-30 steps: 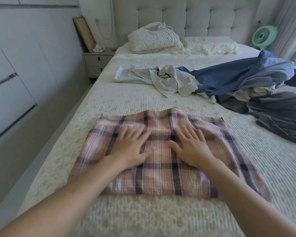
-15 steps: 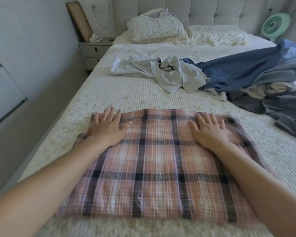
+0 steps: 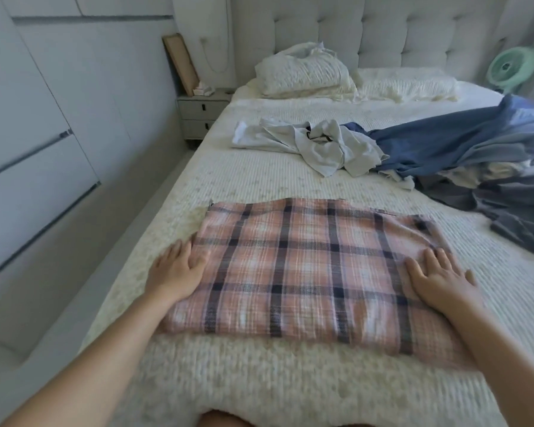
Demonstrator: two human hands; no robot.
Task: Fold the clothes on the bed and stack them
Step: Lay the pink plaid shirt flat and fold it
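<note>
A pink plaid garment (image 3: pixel 305 266) lies folded flat in a rectangle on the cream bedspread (image 3: pixel 259 186), near the bed's foot. My left hand (image 3: pixel 176 269) rests flat at its left edge, fingers straight, partly on the bedspread. Over on the garment's right edge, my right hand (image 3: pixel 438 278) presses flat with fingers spread. Further up the bed lie a crumpled white garment (image 3: pixel 318 146), a blue garment (image 3: pixel 450 143) and dark grey clothes (image 3: pixel 512 208), all loose and unfolded.
Two pillows (image 3: pixel 309 75) sit against the tufted headboard. A nightstand (image 3: pixel 198 115) stands left of the bed, with white wardrobe doors (image 3: pixel 43 143) along the left wall. A green fan (image 3: pixel 512 67) is at the back right.
My hands have slid apart from the garment's middle to its left and right edges, then back toward me along those edges. The view has shifted a little.
</note>
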